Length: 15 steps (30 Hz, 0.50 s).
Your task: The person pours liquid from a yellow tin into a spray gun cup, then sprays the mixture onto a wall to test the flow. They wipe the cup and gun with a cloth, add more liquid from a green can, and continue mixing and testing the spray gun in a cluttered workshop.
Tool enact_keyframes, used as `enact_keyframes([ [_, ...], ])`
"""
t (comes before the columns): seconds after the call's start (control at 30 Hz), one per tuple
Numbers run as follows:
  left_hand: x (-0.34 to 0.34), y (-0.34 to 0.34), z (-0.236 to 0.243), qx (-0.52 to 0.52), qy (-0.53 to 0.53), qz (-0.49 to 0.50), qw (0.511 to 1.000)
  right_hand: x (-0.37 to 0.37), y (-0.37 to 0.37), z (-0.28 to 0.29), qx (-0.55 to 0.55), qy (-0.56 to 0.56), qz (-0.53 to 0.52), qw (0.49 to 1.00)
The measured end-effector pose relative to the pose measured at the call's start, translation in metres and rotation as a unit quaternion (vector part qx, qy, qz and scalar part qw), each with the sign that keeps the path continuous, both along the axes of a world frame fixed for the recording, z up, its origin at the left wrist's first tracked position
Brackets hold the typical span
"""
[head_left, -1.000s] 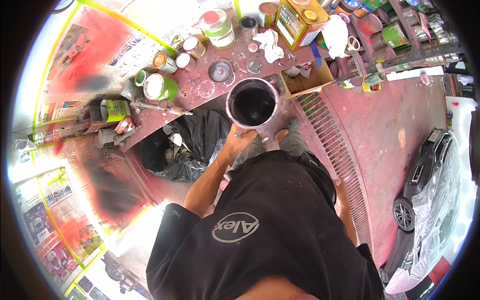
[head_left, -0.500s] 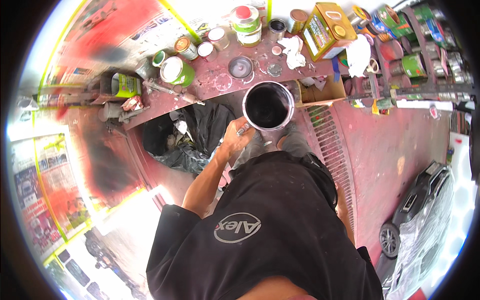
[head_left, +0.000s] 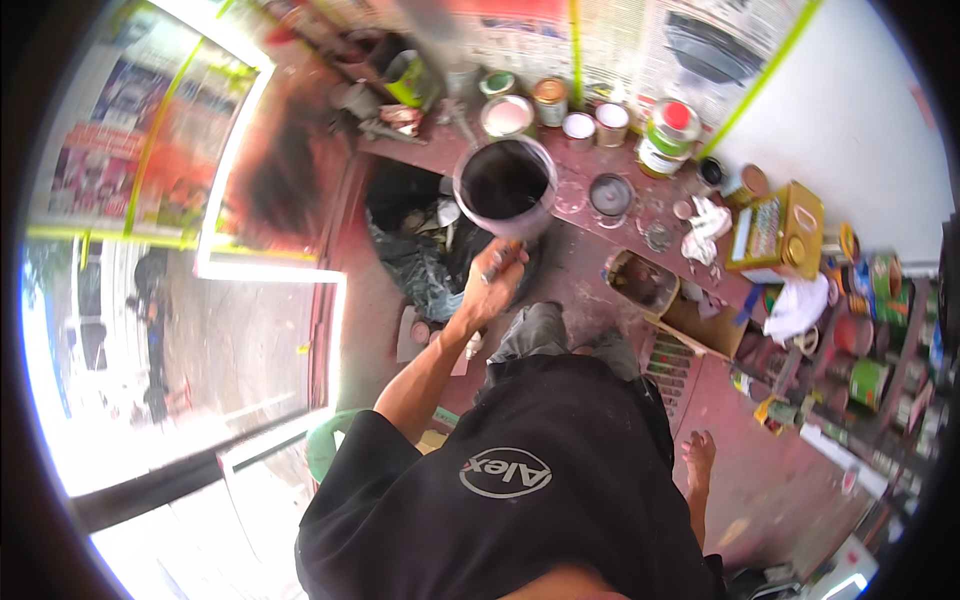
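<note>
My left hand [head_left: 493, 270] is closed round a short handle below a round, pale-rimmed cup [head_left: 507, 190]. The cup's inside is black; whether that is liquid or a stained wall I cannot tell. It hangs in the air in front of the workbench [head_left: 575, 235], above the black rubbish bag [head_left: 400, 230]. Down at my right side, my right hand [head_left: 698, 452] hangs free, its fingers apart and nothing in them.
Along the bench stand several paint tins [head_left: 550, 100], a red-capped can [head_left: 668, 138], a round lid [head_left: 610, 195], crumpled white cloth [head_left: 706, 230] and a yellow rectangular can [head_left: 785, 235]. A cardboard box [head_left: 705, 325] sits at its front edge. Shelves of tins [head_left: 865, 380] line the right; a floor grate [head_left: 668, 370] lies below.
The view has turned, so the bench appears shifted to the right. My left hand has carried the cup leftward over the bag. My right hand has come into sight beside my body.
</note>
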<state>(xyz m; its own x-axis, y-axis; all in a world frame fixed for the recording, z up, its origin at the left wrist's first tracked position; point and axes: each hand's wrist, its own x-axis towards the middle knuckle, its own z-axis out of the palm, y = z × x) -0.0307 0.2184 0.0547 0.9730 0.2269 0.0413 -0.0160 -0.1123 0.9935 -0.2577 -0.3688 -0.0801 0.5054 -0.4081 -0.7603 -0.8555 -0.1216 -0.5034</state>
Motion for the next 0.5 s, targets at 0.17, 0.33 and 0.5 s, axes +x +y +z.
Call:
enact_keyframes([
  [0.17,0.051,0.055,0.069,-0.124,0.154,0.191,0.962,0.041,-0.012,0.012,-0.018,0.048,0.047,0.998],
  [0.33,0.128,0.152,0.122,-0.102,0.009,0.268,0.958,0.032,0.002,-0.023,-0.014,0.021,0.021,0.999],
  [0.5,0.171,0.247,0.166,-0.075,0.048,0.232,0.969,-0.01,0.034,-0.074,-0.046,0.037,0.106,0.993],
])
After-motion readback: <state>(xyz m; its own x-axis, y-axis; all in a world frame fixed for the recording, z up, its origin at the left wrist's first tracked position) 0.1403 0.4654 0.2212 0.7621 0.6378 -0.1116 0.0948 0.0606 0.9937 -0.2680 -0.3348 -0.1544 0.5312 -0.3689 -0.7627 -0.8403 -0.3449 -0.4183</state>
